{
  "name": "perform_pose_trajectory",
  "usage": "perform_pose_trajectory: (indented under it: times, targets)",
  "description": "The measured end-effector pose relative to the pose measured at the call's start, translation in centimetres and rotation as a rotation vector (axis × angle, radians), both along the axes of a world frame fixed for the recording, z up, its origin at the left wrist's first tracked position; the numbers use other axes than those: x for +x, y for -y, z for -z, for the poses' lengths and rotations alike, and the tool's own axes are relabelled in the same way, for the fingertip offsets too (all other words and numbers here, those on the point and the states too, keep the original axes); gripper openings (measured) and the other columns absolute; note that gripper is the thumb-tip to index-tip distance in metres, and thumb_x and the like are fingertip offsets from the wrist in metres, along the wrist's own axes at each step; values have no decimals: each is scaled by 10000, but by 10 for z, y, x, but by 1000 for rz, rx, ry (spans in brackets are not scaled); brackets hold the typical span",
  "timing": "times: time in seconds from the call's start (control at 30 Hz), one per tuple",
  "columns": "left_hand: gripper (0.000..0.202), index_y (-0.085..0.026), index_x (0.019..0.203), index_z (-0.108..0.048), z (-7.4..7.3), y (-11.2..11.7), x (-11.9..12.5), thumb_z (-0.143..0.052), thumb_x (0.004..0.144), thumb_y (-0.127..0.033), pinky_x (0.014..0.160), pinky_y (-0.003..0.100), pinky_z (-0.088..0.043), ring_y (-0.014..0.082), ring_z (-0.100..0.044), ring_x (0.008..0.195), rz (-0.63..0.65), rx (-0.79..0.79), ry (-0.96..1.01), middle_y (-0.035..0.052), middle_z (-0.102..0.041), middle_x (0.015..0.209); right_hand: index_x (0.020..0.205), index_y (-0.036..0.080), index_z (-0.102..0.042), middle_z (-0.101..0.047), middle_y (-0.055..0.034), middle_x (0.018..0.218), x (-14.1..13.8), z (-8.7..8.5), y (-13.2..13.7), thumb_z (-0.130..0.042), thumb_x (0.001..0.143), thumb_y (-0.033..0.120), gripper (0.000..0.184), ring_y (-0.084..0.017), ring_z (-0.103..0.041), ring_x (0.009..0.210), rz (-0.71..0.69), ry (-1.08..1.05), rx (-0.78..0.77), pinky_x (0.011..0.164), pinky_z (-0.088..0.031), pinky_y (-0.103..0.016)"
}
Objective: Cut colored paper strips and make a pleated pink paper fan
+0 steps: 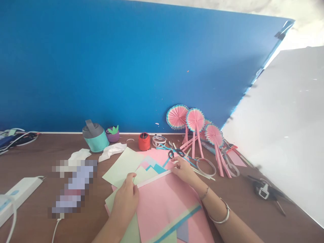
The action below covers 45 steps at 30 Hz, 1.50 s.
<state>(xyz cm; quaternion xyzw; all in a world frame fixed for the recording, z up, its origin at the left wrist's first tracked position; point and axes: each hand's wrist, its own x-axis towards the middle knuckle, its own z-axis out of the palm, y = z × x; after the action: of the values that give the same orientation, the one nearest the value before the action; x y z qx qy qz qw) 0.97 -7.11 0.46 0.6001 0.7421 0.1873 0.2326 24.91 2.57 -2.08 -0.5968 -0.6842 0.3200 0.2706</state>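
A pink paper sheet [164, 202] lies in front of me, with a narrow white strip [154, 179] along its far edge and a blue and pale green band near its close edge. My left hand [126, 197] grips the left end of the far edge, thumb and fingers closed on it. At the right end of that edge, my right hand [182, 171] pinches the paper with bent fingers. Pale green sheets [124, 165] and blue paper pieces [160, 168] lie beneath and beyond it. Black-handled scissors [179, 152] rest just past my right hand.
Pink pleated paper fans [195, 120] lean against the blue panel [113, 67]. Tape rolls [206, 167], a red pot [144, 141] and a teal container [96, 140] stand on the brown table [30, 165]. A power strip [20, 199] sits left; a glue gun [263, 190] lies right.
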Motion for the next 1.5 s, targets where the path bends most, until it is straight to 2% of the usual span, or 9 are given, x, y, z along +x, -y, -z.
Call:
perform_pose_trajectory:
  times: [0.23, 0.5, 0.63, 0.83, 1.07, 1.23, 1.5]
  targets:
    - [333, -181, 1131, -426, -1, 1, 1, -322, 826, -96, 576, 254, -388, 187, -622, 725, 1, 20, -30, 52, -630, 873, 983, 191, -531, -577, 33, 656, -1, 1, 0, -501, 626, 129, 364, -128, -492, 567, 9, 31, 26, 552, -350, -221]
    - [333, -177, 1126, -415, 1, 0, 2, -326, 822, -72, 599, 253, -387, 184, -626, 735, 17, 38, -64, 49, -635, 855, 993, 188, -527, -550, 47, 619, -6, -7, 4, -492, 636, 104, 369, -133, -503, 579, 37, 82, 10, 579, -348, -227]
    - [334, -181, 1130, -409, 2, 0, 2, -322, 827, -69, 591, 251, -379, 182, -622, 724, 18, 34, -73, 52, -630, 866, 1021, 184, -529, -583, 28, 689, -7, -7, 4, -498, 641, 102, 389, -137, -524, 625, 51, 93, 11, 598, -351, -225]
    - [354, -168, 1149, -401, 0, 0, 3, -314, 825, -56, 620, 256, -382, 201, -629, 832, 26, 16, -68, 60, -624, 863, 1037, 183, -528, -593, 19, 702, -8, -4, 4, -501, 658, 108, 386, -141, -519, 626, 67, 135, 1, 575, -321, -216]
    - [355, -154, 1156, -406, -3, 0, 6, -321, 828, -47, 633, 257, -391, 203, -629, 868, 28, 17, -100, 80, -640, 894, 1069, 173, -531, -640, -20, 768, -13, -9, 8, -488, 661, 83, 419, -167, -550, 692, 73, 246, 37, 598, -313, -232]
    - [363, -140, 1160, -409, -3, 0, 8, -311, 829, -26, 663, 271, -407, 208, -625, 896, 44, 24, -125, 103, -640, 961, 1107, 168, -517, -656, -57, 855, -17, -12, 12, -480, 676, 84, 441, -195, -586, 780, 71, 308, 45, 596, -308, -240]
    - [368, -148, 1156, -402, 1, -1, 7, -311, 825, -17, 688, 289, -413, 211, -612, 928, 73, 27, -139, 125, -614, 1077, 1131, 171, -485, -654, -51, 803, -18, -12, 13, -473, 712, 95, 425, -198, -586, 763, 52, 368, 44, 573, -277, -241]
